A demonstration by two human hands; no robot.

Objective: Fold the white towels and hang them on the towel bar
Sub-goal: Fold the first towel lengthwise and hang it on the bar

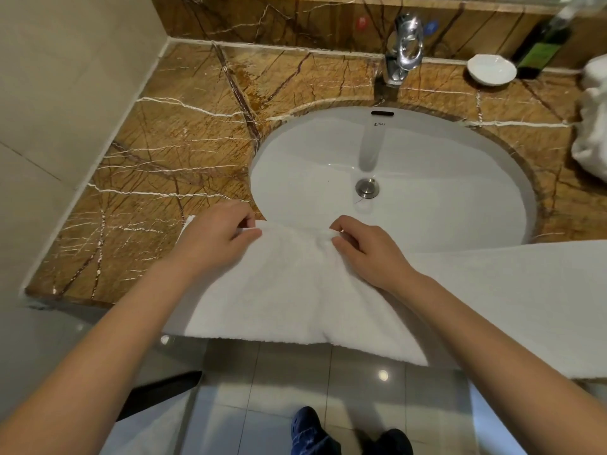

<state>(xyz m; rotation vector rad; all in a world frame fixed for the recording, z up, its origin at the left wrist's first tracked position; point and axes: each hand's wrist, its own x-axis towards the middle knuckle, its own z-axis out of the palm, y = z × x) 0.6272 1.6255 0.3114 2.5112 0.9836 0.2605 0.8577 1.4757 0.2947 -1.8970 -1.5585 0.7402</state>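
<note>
Two hands gather the white towel at the near rim of the sink.

Head view: the towel lies over the tabletop in front of the sink with its near hem hanging off, probably spread there so the fold comes out square. The left hand and right hand each keep a pinching grip on its far edge. The cloth is thick and plain, puckered between the hands.

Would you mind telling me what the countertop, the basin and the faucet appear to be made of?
Countertop: polished brown stone, probably marble, given its white and dark veins. Basin: glossy white ceramic, most likely, smooth with soft reflections. Faucet: chromed metal, mirror-bright.
</note>
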